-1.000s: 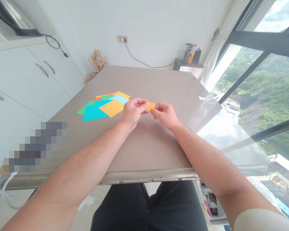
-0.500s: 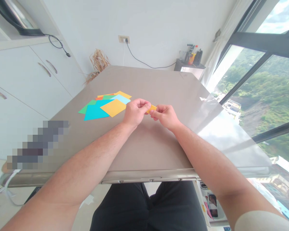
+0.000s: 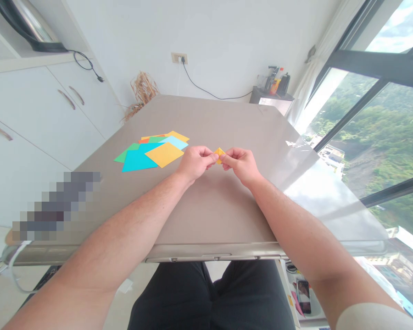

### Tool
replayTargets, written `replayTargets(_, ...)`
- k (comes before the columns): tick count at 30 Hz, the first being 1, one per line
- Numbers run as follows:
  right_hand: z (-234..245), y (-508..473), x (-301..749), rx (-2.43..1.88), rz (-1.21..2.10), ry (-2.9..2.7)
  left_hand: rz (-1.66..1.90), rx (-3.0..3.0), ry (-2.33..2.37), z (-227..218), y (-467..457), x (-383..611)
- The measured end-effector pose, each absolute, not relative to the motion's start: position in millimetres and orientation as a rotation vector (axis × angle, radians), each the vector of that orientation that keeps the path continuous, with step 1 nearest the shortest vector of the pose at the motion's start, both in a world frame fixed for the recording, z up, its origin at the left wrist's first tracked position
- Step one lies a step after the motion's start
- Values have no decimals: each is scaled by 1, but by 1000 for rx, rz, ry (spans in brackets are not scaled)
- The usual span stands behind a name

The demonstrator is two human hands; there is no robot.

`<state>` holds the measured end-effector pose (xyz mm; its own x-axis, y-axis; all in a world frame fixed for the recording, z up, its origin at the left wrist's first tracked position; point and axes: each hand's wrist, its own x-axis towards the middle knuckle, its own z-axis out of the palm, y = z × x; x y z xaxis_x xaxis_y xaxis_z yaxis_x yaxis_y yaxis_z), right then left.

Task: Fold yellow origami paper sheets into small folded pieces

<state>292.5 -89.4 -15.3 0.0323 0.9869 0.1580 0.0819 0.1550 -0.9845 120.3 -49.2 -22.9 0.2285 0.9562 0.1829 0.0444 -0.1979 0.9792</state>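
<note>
Just above the table, a small folded piece of yellow paper point(image 3: 220, 151) is pinched between my two hands, its pointed top showing. My left hand point(image 3: 197, 161) is closed on its left side, thumb and finger pressed together. On the opposite side my right hand point(image 3: 241, 163) grips it the same way. The fingers hide the paper's side edges. Left of my left hand, a yellow paper sheet point(image 3: 164, 155) overlaps a turquoise sheet point(image 3: 137, 159), with green, orange, light blue and more yellow sheets around and under them.
The grey-brown table point(image 3: 213, 201) reaches to the wall. A blurred-out item point(image 3: 60, 201) lies at its left edge. Bottles point(image 3: 277, 83) stand on a small cabinet behind the far right end. An open drawer point(image 3: 306, 293) holding a phone is below at right.
The yellow paper has turned in my fingers, from a slanted strip to a pointed, diamond-like shape. Both hands have shifted slightly and now hold it evenly from either side.
</note>
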Motion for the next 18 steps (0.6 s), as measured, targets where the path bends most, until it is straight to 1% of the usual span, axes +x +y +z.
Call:
replayTargets(4,-14,-91,293,-1175,1016,-1294,1088,1495,899,-23,-52,120)
replayTargets(8,-13,-91,291,-1162,1009,-1294,1012,1569,938,-23,-55,119)
replayTargets(11,-13,-90,291,-1149,978,-1281,984,1575,875,-25,-57,121)
replayTargets(15,-15,-90,292,-1175,902,-1255,1040,1544,867,-27,-57,124)
replayTargets(18,-17,-90,291,-1154,813,-1347,1107,1525,915,-29,-54,124)
